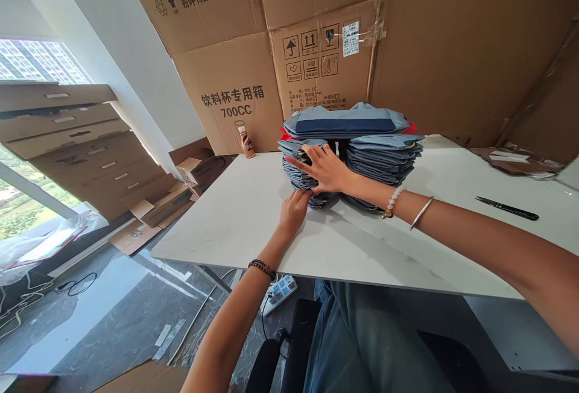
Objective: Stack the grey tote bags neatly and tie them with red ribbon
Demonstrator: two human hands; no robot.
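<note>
A tall pile of folded grey-blue garments (384, 158) stands on the white table (253, 212), built as two side-by-side stacks with one garment laid across the top. My right hand (323, 169) lies flat, fingers spread, against the front of the left stack. My left hand (294, 209) reaches in lower down, its fingers curled at the bottom edge of that same stack, their tips tucked under the cloth. A bead bracelet and a metal bangle sit on my right wrist, dark beads on my left.
A dark knife (506, 207) lies on the table at the right. A small brown bottle (246, 140) stands at the table's back left. Large cardboard boxes (235, 61) form a wall behind. Flattened boxes (81, 140) lean at the left; a power strip (278, 292) lies on the floor.
</note>
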